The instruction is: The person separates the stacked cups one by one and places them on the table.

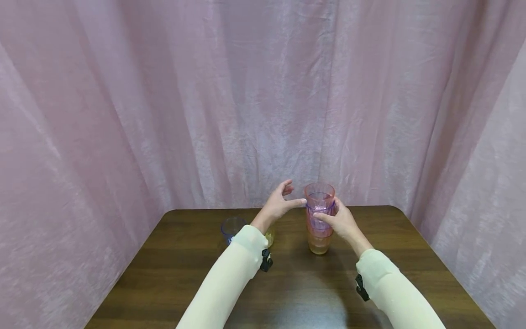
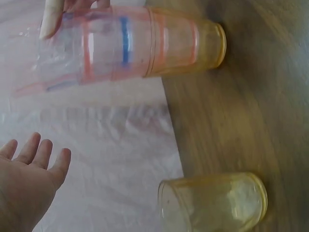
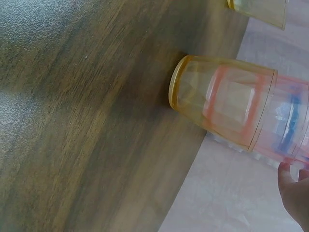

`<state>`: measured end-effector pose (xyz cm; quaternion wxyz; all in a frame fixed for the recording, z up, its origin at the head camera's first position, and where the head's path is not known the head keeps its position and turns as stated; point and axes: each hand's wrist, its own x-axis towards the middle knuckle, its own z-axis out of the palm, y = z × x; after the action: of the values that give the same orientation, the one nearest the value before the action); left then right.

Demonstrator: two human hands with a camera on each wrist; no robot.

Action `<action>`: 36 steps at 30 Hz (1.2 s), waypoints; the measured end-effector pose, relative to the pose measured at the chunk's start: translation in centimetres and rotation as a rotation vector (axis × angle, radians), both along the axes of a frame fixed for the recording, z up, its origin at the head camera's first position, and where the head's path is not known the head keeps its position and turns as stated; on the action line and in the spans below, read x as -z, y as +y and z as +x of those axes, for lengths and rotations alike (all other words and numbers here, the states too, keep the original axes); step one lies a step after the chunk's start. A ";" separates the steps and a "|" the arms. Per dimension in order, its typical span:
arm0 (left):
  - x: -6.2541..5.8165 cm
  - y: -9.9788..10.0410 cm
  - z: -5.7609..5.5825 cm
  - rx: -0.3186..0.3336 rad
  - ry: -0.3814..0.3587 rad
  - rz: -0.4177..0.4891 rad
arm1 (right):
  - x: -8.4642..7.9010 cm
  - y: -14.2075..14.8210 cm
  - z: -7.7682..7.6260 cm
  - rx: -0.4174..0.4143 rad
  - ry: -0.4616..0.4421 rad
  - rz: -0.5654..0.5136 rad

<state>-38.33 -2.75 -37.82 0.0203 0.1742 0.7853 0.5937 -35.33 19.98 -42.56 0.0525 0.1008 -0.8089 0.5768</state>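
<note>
A tall stack of clear plastic cups (image 1: 318, 240) stands on the table, amber at the bottom, with pink and purple-blue cups nested above and a pink one on top. My right hand (image 1: 344, 223) grips the stack from the right at the purple cup, thumb across the near side. To the left of the stack is my left hand (image 1: 278, 205), fingers spread and nothing in them; in the head view its thumb tip overlaps the upper cups' edge. The left wrist view shows that palm (image 2: 24, 188) apart from the stack.
A yellow cup (image 2: 212, 203) stands upright left of the stack, partly hidden by my left wrist in the head view. Beside it is a clear blue cup (image 1: 232, 227). The brown wooden table (image 1: 164, 269) ends at a pink curtain (image 1: 246, 114) behind.
</note>
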 end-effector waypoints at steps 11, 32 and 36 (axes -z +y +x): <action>0.7 2.8 -0.2 0.021 0.015 -0.011 | -0.1 0.1 0.0 -0.004 0.016 0.005; 0.6 4.7 -0.2 0.065 0.009 -0.013 | 0.0 0.0 0.0 -0.014 0.028 0.044; 0.4 4.9 -0.3 0.057 0.026 -0.017 | -0.1 0.1 -0.1 -0.009 0.034 0.059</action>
<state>-38.61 2.18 -38.22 0.0285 0.2039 0.7852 0.5841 -35.42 20.09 -42.47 0.0608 0.1156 -0.8241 0.5511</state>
